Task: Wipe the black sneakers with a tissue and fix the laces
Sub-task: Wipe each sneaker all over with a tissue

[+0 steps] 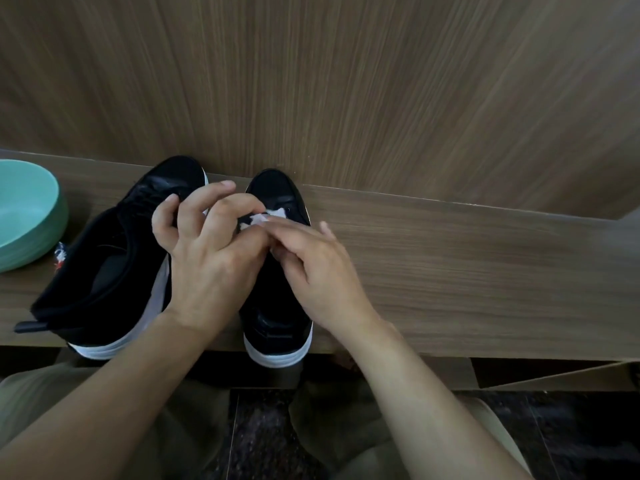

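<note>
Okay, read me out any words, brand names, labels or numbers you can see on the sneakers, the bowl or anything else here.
None can be read.
Small red, white and blue tag at the left sneaker collar, beside the green bowl: a mark of some kind, too small and blurred to read.
Right sneaker, bowl and wooden shelf: no text shows.

Bare forearms (114, 386); khaki trousers (34, 403) on the legs.

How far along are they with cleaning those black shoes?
Midway, I would guess. Both hands, left hand and right hand, are over the right sneaker, pinching a white tissue at its lace area. The left sneaker lies tilted and untouched; whether it is wiped cannot be told. No finished, tied laces are visible yet.
</note>
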Action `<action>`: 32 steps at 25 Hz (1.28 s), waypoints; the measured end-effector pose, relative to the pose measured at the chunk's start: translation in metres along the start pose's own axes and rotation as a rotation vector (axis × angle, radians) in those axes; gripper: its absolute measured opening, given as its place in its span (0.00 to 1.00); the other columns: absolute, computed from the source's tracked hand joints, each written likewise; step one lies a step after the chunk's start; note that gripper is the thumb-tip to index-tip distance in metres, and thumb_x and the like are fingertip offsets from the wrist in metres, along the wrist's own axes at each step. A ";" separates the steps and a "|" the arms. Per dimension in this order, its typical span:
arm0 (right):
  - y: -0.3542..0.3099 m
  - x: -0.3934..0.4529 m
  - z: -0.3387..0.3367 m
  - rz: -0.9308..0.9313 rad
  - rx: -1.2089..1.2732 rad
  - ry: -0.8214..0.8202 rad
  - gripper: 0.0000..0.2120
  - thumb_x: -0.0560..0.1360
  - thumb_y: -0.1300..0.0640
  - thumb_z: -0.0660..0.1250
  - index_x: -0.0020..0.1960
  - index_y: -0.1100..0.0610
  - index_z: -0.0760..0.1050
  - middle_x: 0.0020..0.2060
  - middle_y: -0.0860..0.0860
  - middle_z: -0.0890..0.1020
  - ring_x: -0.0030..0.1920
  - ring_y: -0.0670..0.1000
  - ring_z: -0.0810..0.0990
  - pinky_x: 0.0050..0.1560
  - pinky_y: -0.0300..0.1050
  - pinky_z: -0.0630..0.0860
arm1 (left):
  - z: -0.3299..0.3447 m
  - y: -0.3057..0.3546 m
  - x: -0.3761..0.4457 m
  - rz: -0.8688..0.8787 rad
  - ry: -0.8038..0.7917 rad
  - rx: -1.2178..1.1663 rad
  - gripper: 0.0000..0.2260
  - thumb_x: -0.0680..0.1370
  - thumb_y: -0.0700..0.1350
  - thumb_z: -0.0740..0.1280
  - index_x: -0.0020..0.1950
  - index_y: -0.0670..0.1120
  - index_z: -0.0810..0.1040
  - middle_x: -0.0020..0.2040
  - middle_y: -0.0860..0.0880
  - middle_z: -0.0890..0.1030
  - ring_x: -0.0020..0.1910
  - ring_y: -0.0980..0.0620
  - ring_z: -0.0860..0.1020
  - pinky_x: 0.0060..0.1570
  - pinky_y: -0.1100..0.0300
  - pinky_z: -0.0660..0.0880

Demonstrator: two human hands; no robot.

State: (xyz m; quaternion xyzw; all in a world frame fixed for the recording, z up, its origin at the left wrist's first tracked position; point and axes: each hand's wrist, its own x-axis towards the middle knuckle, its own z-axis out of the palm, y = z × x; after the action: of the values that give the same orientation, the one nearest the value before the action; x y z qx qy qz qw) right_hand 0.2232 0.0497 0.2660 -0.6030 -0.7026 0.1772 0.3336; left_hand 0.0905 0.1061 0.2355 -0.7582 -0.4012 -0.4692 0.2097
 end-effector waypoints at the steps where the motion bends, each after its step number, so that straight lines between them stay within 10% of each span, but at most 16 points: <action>1: 0.002 0.003 0.001 0.008 -0.094 -0.046 0.23 0.76 0.66 0.57 0.68 0.48 0.71 0.66 0.42 0.74 0.71 0.42 0.64 0.73 0.53 0.48 | 0.001 0.001 0.000 -0.004 -0.004 -0.004 0.11 0.76 0.45 0.67 0.34 0.51 0.80 0.53 0.54 0.72 0.60 0.49 0.69 0.61 0.44 0.58; 4: 0.002 0.013 0.002 0.091 -0.161 -0.023 0.26 0.75 0.69 0.56 0.67 0.47 0.71 0.66 0.42 0.74 0.72 0.45 0.62 0.73 0.55 0.48 | 0.005 0.001 0.001 -0.025 -0.025 -0.007 0.11 0.77 0.45 0.67 0.35 0.51 0.81 0.53 0.54 0.71 0.61 0.49 0.69 0.61 0.43 0.58; 9: -0.015 0.007 -0.004 0.021 -0.315 0.114 0.19 0.71 0.69 0.65 0.54 0.49 0.81 0.45 0.47 0.85 0.46 0.50 0.80 0.54 0.45 0.74 | 0.005 -0.001 -0.002 -0.100 -0.119 -0.056 0.09 0.74 0.44 0.69 0.33 0.48 0.80 0.55 0.54 0.70 0.62 0.47 0.67 0.60 0.38 0.60; 12: 0.003 -0.007 -0.034 0.162 -0.097 -0.012 0.17 0.75 0.66 0.64 0.54 0.48 0.82 0.47 0.43 0.84 0.50 0.46 0.80 0.51 0.43 0.75 | 0.001 -0.004 -0.001 -0.142 -0.196 -0.140 0.06 0.72 0.48 0.69 0.36 0.48 0.79 0.56 0.53 0.71 0.62 0.46 0.67 0.59 0.39 0.61; 16: 0.018 -0.020 -0.046 0.267 0.234 0.245 0.16 0.75 0.65 0.65 0.49 0.43 0.80 0.50 0.41 0.83 0.53 0.42 0.80 0.58 0.47 0.76 | 0.005 -0.001 0.003 -0.304 -0.388 -0.383 0.05 0.74 0.44 0.68 0.46 0.44 0.75 0.58 0.48 0.80 0.55 0.47 0.79 0.51 0.47 0.75; 20: -0.019 -0.038 -0.008 0.022 0.024 0.214 0.17 0.71 0.69 0.59 0.50 0.54 0.82 0.57 0.49 0.81 0.58 0.42 0.77 0.61 0.34 0.71 | 0.014 -0.001 0.000 -0.340 -0.466 -0.437 0.07 0.76 0.48 0.61 0.49 0.48 0.65 0.51 0.44 0.83 0.45 0.41 0.82 0.39 0.46 0.78; 23: -0.030 -0.070 0.009 -0.268 -0.285 0.083 0.17 0.69 0.62 0.56 0.45 0.54 0.83 0.51 0.49 0.84 0.54 0.45 0.80 0.62 0.45 0.72 | 0.014 -0.004 -0.001 -0.323 -0.473 -0.449 0.07 0.76 0.49 0.59 0.49 0.49 0.63 0.51 0.46 0.83 0.44 0.42 0.82 0.38 0.46 0.78; 32: -0.023 -0.077 0.019 -0.228 -0.257 0.236 0.10 0.72 0.64 0.66 0.50 0.56 0.83 0.53 0.49 0.83 0.56 0.44 0.80 0.61 0.44 0.75 | 0.014 -0.001 -0.003 -0.354 -0.484 -0.429 0.08 0.78 0.46 0.63 0.49 0.50 0.62 0.51 0.48 0.83 0.43 0.44 0.83 0.37 0.47 0.78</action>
State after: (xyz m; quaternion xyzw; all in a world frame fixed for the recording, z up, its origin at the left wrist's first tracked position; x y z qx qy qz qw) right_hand 0.1975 -0.0270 0.2476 -0.5737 -0.7394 -0.0248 0.3516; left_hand 0.0963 0.1148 0.2264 -0.7928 -0.4566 -0.3788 -0.1393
